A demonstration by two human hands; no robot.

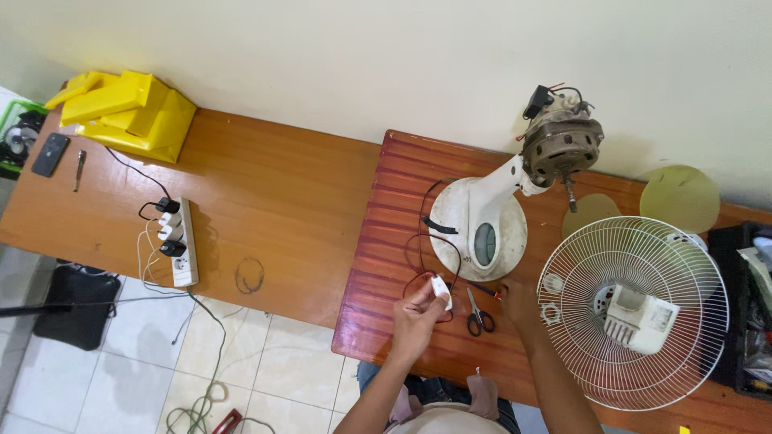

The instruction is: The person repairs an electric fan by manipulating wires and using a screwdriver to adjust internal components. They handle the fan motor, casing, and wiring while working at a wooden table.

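Observation:
My left hand pinches a small white plug-like part on the end of a dark cord that loops across the reddish table. My right hand rests on the table just below the white round base of a stripped desk fan; I cannot see what its fingers hold. The fan's bare motor leans up toward the wall. Black-handled scissors lie between my two hands.
A white wire fan guard with a white plastic piece in it lies at the right. Two yellowish discs lie behind it. On the brown table at left: a power strip, a yellow box, a phone.

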